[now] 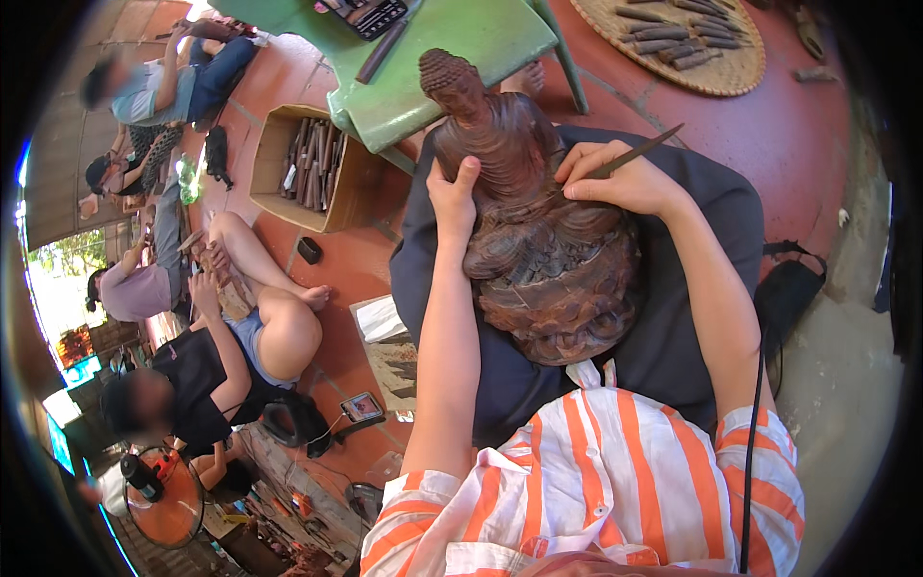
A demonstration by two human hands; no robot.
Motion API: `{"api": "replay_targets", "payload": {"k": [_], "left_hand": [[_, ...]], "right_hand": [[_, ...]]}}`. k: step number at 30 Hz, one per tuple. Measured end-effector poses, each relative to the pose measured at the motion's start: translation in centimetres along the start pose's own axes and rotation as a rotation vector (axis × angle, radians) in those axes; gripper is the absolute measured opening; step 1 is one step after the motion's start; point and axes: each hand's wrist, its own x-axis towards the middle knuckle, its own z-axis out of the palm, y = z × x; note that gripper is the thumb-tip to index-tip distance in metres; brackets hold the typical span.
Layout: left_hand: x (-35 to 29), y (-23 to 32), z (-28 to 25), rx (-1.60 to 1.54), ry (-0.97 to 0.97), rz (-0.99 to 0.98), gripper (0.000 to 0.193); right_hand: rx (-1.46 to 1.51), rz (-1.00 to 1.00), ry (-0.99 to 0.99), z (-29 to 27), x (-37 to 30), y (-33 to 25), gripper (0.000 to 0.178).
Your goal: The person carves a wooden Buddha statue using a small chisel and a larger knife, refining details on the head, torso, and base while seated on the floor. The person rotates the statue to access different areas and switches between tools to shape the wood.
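A dark brown carved seated Buddha statue (553,245) lies in my lap, its head toward the green chair and its lotus base toward my waist. My left hand (452,197) is wrapped round the statue's side by the shoulder, thumb up along the edge. Between the fingers of my right hand (615,178) is a thin dark pointed carving tool (646,151). Its slender point sticks out up and to the right, while the other end meets the statue's side near the arm. The fingers hide part of the tool.
A green plastic chair (481,62) stands just beyond the statue. A round woven tray (740,77) with several dark tools lies far right. On the left are a cardboard box (264,173) of tools, a phone (361,408), and several people seated on the tiled floor, one holding a wood carving (231,293).
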Motion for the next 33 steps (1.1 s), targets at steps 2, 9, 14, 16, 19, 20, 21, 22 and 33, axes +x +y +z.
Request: {"api": "replay_targets", "payload": {"k": [2, 9, 14, 16, 19, 20, 21, 22, 33], "left_hand": [[0.0, 0.0, -0.2, 0.028, -0.01, -0.004, 0.063], [-0.1, 0.8, -0.2, 0.109, -0.03, -0.005, 0.068], [-0.2, 0.2, 0.1, 0.078, 0.005, 0.028, 0.062], [0.1, -0.2, -0.1, 0.091, 0.011, 0.034, 0.063], [0.1, -0.5, -0.4, 0.057, 0.012, 0.05, 0.065], [0.3, -1.1, -0.7, 0.064, 0.003, 0.04, 0.065], [0.3, -1.7, -0.9, 0.071, -0.005, 0.03, 0.065], [0.3, -1.3, -0.7, 0.058, -0.004, 0.032, 0.066], [0.2, 0.1, 0.0, 0.044, -0.002, 0.014, 0.062]], "right_hand": [[0.07, 0.041, 0.017, -0.3, 0.2, 0.6, 0.015], [0.064, 0.01, 0.017, 0.2, 0.0, 0.6, 0.015], [0.133, 0.01, 0.057, -0.4, -0.4, 2.2, 0.019], [0.172, 0.023, 0.08, -0.6, -0.8, 2.4, 0.019], [0.187, 0.075, 0.194, -0.3, -1.5, 2.4, 0.022], [0.249, 0.123, 0.208, -0.4, -1.6, 2.6, 0.026], [0.236, 0.135, 0.223, -0.7, -2.0, 2.5, 0.027], [0.212, 0.112, 0.236, -0.9, -2.2, 2.5, 0.024], [-0.115, -0.217, 0.107, 1.7, -2.6, 2.7, 0.015]]}}
